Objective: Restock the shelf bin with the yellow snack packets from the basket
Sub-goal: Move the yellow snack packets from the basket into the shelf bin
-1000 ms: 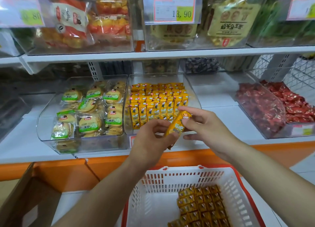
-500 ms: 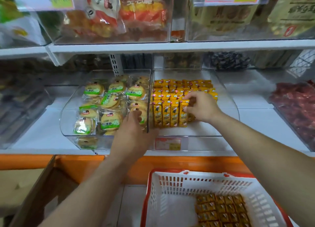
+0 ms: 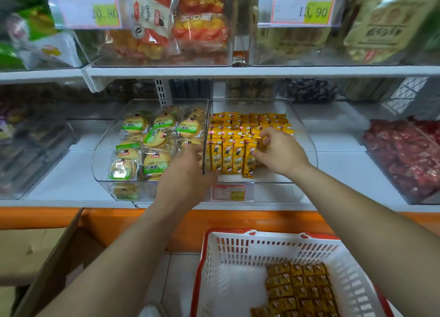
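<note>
On the lower shelf point(image 3: 345, 166), a clear shelf bin point(image 3: 307, 138) is noted, stocked with yellow snack packets point(image 3: 228, 155) stood upright in rows. At the right end of the front row the right hand point(image 3: 278, 150) is seen, its fingers bent over the packets and the thumb against the end packet; whether one is gripped cannot be told. The left hand point(image 3: 188, 171) is placed at the divider between this bin and the neighbouring bin of green-labelled biscuits point(image 3: 147, 138), fingers loosely extended, nothing held. Below the shelf, a white basket point(image 3: 238, 257) with a red rim is recorded, and further packets point(image 3: 297, 285) are laid flat in its right portion. A price label point(image 3: 228, 192) is fixed to the bin front.
</note>
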